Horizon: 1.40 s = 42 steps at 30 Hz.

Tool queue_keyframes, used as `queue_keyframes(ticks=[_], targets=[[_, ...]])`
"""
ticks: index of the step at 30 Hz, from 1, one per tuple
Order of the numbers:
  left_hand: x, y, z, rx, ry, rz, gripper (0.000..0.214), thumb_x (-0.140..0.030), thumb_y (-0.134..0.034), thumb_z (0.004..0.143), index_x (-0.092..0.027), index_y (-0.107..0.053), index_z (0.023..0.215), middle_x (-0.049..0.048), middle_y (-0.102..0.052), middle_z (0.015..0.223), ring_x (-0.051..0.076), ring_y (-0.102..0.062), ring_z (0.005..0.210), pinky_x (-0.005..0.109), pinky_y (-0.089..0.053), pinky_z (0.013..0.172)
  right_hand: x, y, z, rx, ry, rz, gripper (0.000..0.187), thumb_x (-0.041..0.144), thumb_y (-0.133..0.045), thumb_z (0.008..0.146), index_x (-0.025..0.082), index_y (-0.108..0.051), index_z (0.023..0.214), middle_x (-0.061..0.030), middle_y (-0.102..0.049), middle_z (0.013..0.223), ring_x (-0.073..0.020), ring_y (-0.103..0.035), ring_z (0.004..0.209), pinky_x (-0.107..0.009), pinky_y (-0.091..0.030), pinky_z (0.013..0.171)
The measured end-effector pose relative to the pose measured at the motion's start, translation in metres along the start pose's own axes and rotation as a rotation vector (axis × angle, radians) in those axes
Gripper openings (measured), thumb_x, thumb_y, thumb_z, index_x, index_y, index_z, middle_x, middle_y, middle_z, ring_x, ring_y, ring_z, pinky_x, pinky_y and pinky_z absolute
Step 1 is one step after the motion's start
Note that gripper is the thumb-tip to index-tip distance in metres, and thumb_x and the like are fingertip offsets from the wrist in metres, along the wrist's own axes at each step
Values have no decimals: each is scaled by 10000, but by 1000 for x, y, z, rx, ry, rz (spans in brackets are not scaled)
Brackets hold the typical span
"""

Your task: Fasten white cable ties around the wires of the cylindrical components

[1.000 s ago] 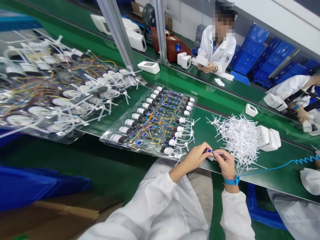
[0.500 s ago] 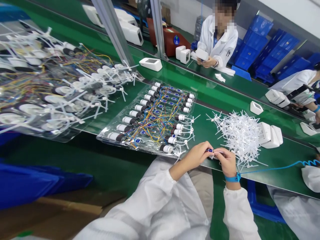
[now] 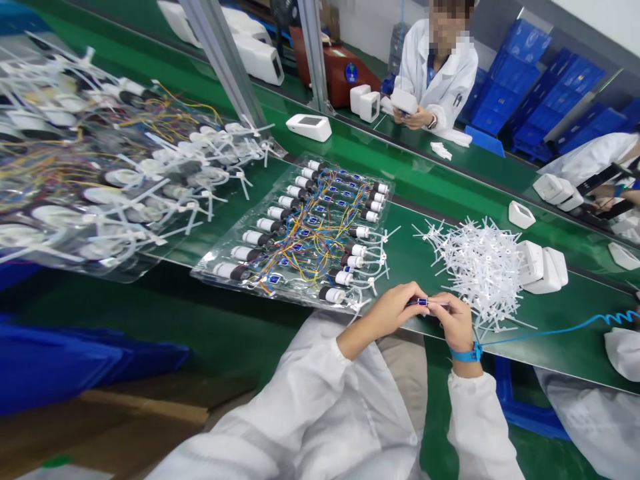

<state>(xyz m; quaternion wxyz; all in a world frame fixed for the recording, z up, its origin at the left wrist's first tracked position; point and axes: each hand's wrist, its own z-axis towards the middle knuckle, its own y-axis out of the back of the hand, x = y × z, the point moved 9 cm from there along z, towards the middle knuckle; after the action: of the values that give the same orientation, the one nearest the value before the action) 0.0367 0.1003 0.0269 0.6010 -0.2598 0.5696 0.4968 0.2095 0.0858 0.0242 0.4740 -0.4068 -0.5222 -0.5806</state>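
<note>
Had blue-faced part point(image 3: 423, 303) pinched in fingertips of both hands, above near edge of green bench point(image 3: 403, 243): L hand point(image 3: 395, 309) at its 9 o'clock, R hand point(image 3: 455, 321) at 3, neither nearer. Held it w/ long axis approx. 9-to-3, i.e. in line w/ the 2 grips. Had both sets of fingers drawn together on it, hardly any gap (couldn't tell exact contact, w/ most of it hidden). Saw clear tray point(image 3: 206, 268) of wired parts point(image 3: 300, 243) at 10, w/ pale ties point(image 3: 371, 283) poking out near L hand. Had tie pile point(image 3: 477, 267) at 2, just beside R hand, between it & white housings point(image 3: 551, 270) farther out. Had cord point(image 3: 540, 337) trailing from R wrist strap point(image 3: 466, 355) twd 3, poss. snag.
</note>
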Motion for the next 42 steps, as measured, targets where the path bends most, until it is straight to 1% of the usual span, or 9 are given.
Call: queue_keyframes(ticks=[2, 5, 11, 18, 23, 27, 32, 37, 42], targets=[[-2, 1, 0, -5, -2, -36, 173, -364, -773, 1020, -223, -724, 1108, 24, -782, 1016, 207, -724, 922, 303, -548, 866, -3, 3, -1, -36, -18, 19, 116, 373, -868, 926, 256, -872, 926, -39, -818, 858, -223, -748, 783, -341, -601, 736], [-5, 4, 0, -31, -18, -64, 134, -317, -727, 1045, -219, -737, 1136, 26, -789, 1013, 199, -728, 905, 291, -542, 842, -7, 4, -1, -67, -40, 48, 137, 388, -839, 953, 255, -860, 981, -35, -811, 876, -215, -741, 770, -337, -608, 727], [-6, 8, -1, -113, -48, -13, 107, -298, -670, 1071, -224, -741, 1099, 52, -808, 1068, 219, -745, 1008, 322, -564, 954, -7, 3, -2, -68, -52, 14, 143, 393, -842, 957, 252, -839, 984, -29, -792, 876, -210, -724, 775, -331, -595, 732], [-3, 6, -4, -78, -16, -21, 126, -287, -630, 1085, -230, -742, 1091, 61, -818, 1070, 232, -756, 1014, 346, -587, 975, -6, 1, -5, -36, -69, -19, 198, 439, -861, 955, 243, -838, 943, -60, -792, 896, -232, -716, 802, -358, -576, 750], [-3, 6, -5, -63, -5, -44, 129, -285, -627, 1094, -224, -740, 1092, 61, -825, 1073, 226, -763, 1011, 336, -581, 984, 0, -3, -5, -4, -40, -16, 153, 410, -854, 967, 260, -853, 938, -53, -802, 886, -230, -728, 805, -351, -572, 743], [-4, 7, -5, -60, -24, -54, 119, -283, -641, 1090, -218, -738, 1067, 58, -828, 1053, 223, -765, 998, 323, -578, 963, 3, -4, -4, 0, -38, -24, 146, 403, -852, 966, 261, -864, 932, -57, -808, 880, -239, -735, 818, -357, -575, 742], [-1, 7, -1, -62, 12, -55, 105, -287, -669, 1067, -218, -746, 1048, 51, -832, 1052, 221, -770, 977, 319, -582, 934, -1, -4, -1, -5, -74, -17, 181, 421, -854, 948, 245, -864, 910, -52, -805, 859, -224, -724, 778, -347, -581, 732], [0, 4, 6, -27, 52, -101, 111, -295, -672, 1055, -215, -742, 1087, 39, -833, 1049, 213, -777, 962, 309, -586, 905, -11, -1, 2, -44, -113, 101, 247, 492, -853, 926, 246, -861, 945, -49, -811, 848, -225, -735, 759, -351, -617, 723], [4, 12, 6, -129, 60, -36, 139, -305, -683, 1031, -212, -736, 1120, 32, -817, 1042, 213, -759, 966, 320, -574, 905, -19, 14, 2, -227, -83, 284, 372, 597, -737, 984, 244, -845, 1036, -69, -828, 908, -245, -773, 815, -418, -648, 844]])
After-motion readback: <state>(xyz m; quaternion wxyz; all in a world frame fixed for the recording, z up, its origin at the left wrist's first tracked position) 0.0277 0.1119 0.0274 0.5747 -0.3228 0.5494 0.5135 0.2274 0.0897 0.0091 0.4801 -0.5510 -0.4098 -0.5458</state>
